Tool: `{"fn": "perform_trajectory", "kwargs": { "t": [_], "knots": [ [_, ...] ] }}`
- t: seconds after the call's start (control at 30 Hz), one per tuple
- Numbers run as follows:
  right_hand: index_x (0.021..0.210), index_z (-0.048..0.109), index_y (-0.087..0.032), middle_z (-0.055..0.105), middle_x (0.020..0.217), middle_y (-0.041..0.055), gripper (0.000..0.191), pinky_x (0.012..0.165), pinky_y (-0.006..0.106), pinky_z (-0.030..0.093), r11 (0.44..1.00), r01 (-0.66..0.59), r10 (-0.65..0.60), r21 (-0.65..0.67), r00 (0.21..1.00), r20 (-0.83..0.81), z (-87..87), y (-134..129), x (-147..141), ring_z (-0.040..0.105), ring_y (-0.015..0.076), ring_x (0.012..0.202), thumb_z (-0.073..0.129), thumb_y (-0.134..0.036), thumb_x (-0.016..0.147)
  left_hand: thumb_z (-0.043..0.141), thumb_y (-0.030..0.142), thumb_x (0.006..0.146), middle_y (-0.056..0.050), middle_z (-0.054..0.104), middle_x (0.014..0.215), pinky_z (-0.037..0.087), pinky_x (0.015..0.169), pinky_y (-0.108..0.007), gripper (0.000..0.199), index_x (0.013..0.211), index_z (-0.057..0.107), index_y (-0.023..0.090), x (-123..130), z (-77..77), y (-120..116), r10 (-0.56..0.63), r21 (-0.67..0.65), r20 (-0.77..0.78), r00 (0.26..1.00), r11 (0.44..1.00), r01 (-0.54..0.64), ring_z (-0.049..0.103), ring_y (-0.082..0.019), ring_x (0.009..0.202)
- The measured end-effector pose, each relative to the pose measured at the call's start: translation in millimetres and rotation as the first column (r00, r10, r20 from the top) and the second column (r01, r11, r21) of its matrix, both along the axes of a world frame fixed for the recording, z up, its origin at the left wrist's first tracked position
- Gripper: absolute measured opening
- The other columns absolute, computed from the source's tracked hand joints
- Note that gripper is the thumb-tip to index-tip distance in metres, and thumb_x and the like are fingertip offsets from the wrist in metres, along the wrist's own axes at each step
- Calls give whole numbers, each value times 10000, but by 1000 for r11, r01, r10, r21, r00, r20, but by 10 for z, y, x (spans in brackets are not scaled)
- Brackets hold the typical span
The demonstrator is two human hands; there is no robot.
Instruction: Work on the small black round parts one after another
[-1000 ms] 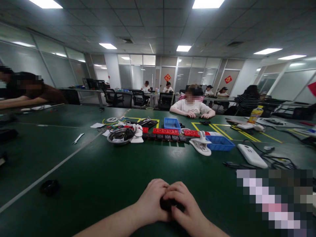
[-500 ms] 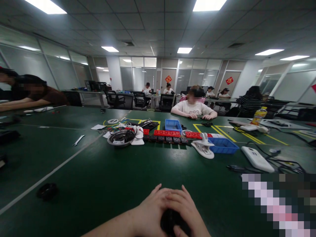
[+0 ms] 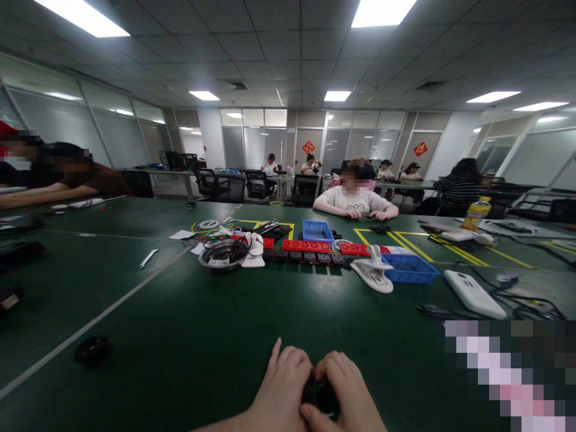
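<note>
Low in the head view, a glossy black rounded object (image 3: 321, 397) sits between my two hands, just above or on the green tabletop (image 3: 216, 324). My left hand (image 3: 283, 384) lies against its left side, fingers bent around it and one finger sticking out. From the right, my right hand (image 3: 348, 381) curls over it, with the thumb across its near side. Much of the object is covered by my fingers, so its kind cannot be made out. Off to the left lies another small black rounded piece (image 3: 92, 350).
Across the table's middle are a metal bowl of cables (image 3: 220, 259), red socket strips (image 3: 306, 246), a white clip stand (image 3: 374, 270) and a blue bin (image 3: 411, 268). A wrench (image 3: 147, 258) lies left; a white device (image 3: 473, 294) lies right. A co-worker (image 3: 355, 198) sits opposite.
My hands, overlapped before, now sit side by side around the black object. The right fingers have drawn back off the left hand and curled. The view has shifted slightly.
</note>
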State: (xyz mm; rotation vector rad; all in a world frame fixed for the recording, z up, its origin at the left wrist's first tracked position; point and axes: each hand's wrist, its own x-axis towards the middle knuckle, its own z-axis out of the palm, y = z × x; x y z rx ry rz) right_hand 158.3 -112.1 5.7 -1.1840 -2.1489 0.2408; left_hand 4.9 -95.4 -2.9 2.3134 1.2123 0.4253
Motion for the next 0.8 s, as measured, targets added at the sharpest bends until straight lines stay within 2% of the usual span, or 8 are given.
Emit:
{"fn": "perform_trajectory", "kwargs": {
  "t": [0.13,0.23,0.3,0.47,0.57,0.63,0.73,0.8],
  "knots": [
    [770,524,-193,555,737,30,209,617,313,441,996,-86,87,29,996,-37,47,-11,2,527,186,685,612,-359,680,668,374,541,-1,505,871,129,1059,-479,364,794,473,200,-22,6,52,-55,44,62,997,998,52,475,-195,874],
    [863,556,-207,601,817,40,156,688,326,454,971,-236,238,39,969,-69,129,-23,21,544,190,772,530,-245,714,694,354,521,1,510,878,290,987,-389,361,789,503,203,-52,40,108,-169,43,102,980,985,165,480,-185,867],
    [885,567,-224,633,862,29,218,751,339,450,944,-328,330,42,942,-58,156,-20,38,554,189,829,477,-163,696,707,337,510,2,514,908,351,924,-337,384,829,531,214,-73,61,142,-233,38,113,966,972,230,479,-188,896],
    [708,588,-278,686,856,-71,166,992,462,268,893,-446,445,63,895,31,35,13,60,542,208,1000,472,-159,706,702,352,496,-6,521,1013,217,1030,-416,594,1048,511,241,-108,90,181,-271,-1,102,957,962,273,479,-209,970],
    [692,598,-292,691,839,-84,184,1040,475,184,888,-458,456,42,889,50,-1,-1,66,520,210,1049,454,-187,738,688,364,516,-20,517,1053,169,1052,-445,617,1090,500,238,-116,112,164,-287,-21,79,955,957,289,478,-222,1004],
    [773,614,-289,683,897,-54,195,1048,480,171,899,-434,432,49,900,52,46,-34,71,507,219,1065,456,-181,732,690,370,518,-22,508,1097,156,1057,-459,654,1128,484,256,-115,124,136,-322,5,54,945,947,322,458,-237,1048],
    [1020,563,-242,629,1031,35,287,1025,477,229,934,-350,350,69,937,9,142,-85,70,505,231,1050,495,-219,742,695,405,521,-35,465,1200,134,1064,-484,777,1228,402,274,-100,134,88,-336,52,45,941,941,334,409,-261,1122],
    [1099,494,-209,590,1054,75,348,987,469,285,957,-280,285,73,956,-66,158,-102,58,514,236,1007,519,-291,761,703,441,504,-61,459,1210,128,1063,-507,830,1240,377,237,-84,143,64,-277,54,69,958,960,274,404,-273,1128]
  ]
}}
